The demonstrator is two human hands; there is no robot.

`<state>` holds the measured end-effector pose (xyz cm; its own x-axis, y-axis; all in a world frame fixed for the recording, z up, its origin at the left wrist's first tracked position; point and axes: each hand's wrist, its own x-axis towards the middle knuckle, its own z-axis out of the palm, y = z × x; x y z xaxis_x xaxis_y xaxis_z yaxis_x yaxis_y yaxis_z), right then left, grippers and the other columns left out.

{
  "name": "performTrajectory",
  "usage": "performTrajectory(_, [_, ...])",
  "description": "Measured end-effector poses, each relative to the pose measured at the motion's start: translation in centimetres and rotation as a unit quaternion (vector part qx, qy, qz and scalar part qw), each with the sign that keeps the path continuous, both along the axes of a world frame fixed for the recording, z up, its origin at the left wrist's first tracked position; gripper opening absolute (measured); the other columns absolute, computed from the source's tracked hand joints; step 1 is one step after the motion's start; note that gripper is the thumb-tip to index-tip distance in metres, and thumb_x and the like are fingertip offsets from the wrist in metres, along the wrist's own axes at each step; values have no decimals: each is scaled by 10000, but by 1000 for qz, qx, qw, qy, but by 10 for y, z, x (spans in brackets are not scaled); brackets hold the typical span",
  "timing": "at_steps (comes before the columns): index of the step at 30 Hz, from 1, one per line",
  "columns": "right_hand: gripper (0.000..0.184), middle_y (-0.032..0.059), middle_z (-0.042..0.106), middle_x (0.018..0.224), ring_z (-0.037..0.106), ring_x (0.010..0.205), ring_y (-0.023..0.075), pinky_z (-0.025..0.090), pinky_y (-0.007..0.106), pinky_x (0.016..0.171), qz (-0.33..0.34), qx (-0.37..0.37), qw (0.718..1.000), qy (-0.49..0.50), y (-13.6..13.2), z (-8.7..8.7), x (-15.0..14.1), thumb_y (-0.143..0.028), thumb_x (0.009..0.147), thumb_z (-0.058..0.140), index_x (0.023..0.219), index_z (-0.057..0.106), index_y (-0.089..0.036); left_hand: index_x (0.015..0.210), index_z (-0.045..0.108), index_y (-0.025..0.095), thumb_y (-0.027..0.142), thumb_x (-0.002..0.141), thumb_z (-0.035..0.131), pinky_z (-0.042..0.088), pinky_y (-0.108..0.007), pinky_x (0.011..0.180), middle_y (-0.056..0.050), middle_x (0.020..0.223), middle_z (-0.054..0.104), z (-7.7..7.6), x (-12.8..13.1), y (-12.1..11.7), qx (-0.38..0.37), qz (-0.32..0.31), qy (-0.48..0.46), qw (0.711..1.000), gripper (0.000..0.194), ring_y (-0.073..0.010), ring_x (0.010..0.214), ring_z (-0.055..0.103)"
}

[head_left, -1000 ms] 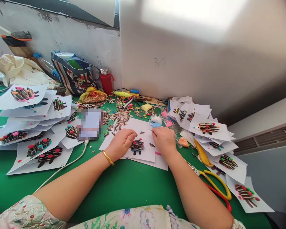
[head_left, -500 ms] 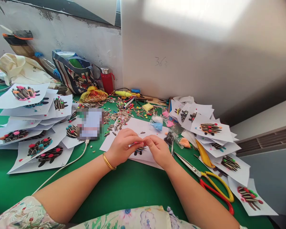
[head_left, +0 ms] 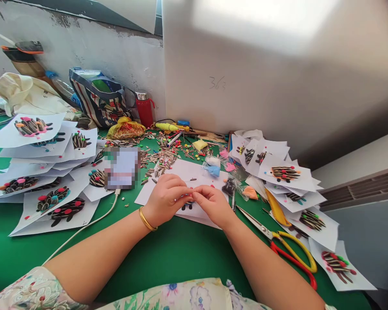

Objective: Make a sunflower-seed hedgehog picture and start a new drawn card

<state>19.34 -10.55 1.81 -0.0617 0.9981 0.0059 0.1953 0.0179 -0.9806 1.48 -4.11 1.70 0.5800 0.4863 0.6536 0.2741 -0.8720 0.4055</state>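
Note:
Over the middle of the green table my left hand [head_left: 168,199] and my right hand [head_left: 213,206] meet, thumbs and forefingers pinched together tip to tip. Whatever lies between the fingertips is too small to make out; a speck of red shows there. Beneath them lies a white paper sheet [head_left: 177,168] on another sheet. The figure made of striped sunflower seeds [head_left: 188,206] on the sheet is mostly covered by my fingers, with only its dark lower end in sight. On my left wrist is a gold bangle [head_left: 147,218].
Loose sunflower seeds [head_left: 163,159] and small coloured balls lie behind the sheet. Open scissors [head_left: 274,234] and bagged blue clay [head_left: 213,170] are to the right. Stacks of seed pictures [head_left: 39,129] flank both sides. A phone [head_left: 122,168] trails a white cable.
My hands were apart on either side of the seed figure; they have come together above it, fingertips meeting. Over the last half second they have hardly moved.

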Motion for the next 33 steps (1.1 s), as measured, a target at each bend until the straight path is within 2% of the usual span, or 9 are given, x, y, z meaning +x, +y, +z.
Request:
performTrajectory(5, [264, 41, 706, 875, 619, 836, 183, 482, 308, 783, -6, 0, 1000, -13, 0, 1, 2, -429, 866, 587, 853, 699, -190, 877, 673, 241, 299, 877, 616, 431, -377, 800, -25, 808, 695, 1, 0, -2, 3, 17, 15, 1000, 81, -188, 839, 597])
performTrajectory(13, [198, 27, 683, 803, 586, 769, 170, 466, 293, 723, -20, 1, 1000, -22, 1, 1, 2, -364, 828, 591, 794, 678, -189, 899, 667, 246, 292, 871, 610, 429, -384, 820, -33, 842, 692, -3, 0, -1, 5, 13, 36, 999, 78, -199, 879, 591])
performTrajectory(22, [106, 6, 638, 733, 542, 709, 155, 436, 276, 679, -54, 55, 988, -135, -1, 4, -4, -257, 770, 565, 709, 630, -200, 851, 651, 235, 214, 838, 583, 411, -412, 829, -41, 857, 687, -1, 0, -5, 42, 22, 75, 996, 72, -221, 904, 557])
performTrajectory(25, [106, 10, 639, 743, 550, 732, 165, 438, 284, 700, -71, 83, 982, -152, -1, 4, -1, -257, 782, 564, 712, 625, -205, 814, 649, 229, 219, 843, 569, 423, -405, 826, -45, 826, 667, 1, 0, -6, 6, 26, 70, 997, 86, -216, 882, 558])
performTrajectory(29, [192, 28, 675, 821, 579, 767, 172, 455, 292, 721, -93, 80, 988, -92, 0, 5, 6, -349, 856, 557, 823, 678, -203, 893, 667, 216, 297, 892, 574, 454, -374, 829, -49, 852, 659, 1, -1, -2, -67, 31, 12, 997, 123, -191, 852, 581])
performTrajectory(33, [235, 43, 704, 903, 606, 844, 190, 462, 313, 765, -94, 71, 990, -73, 0, 3, 10, -399, 879, 569, 901, 715, -216, 930, 676, 223, 333, 902, 591, 463, -365, 839, -44, 862, 675, 2, -1, 0, -96, 17, -14, 995, 142, -185, 860, 600])
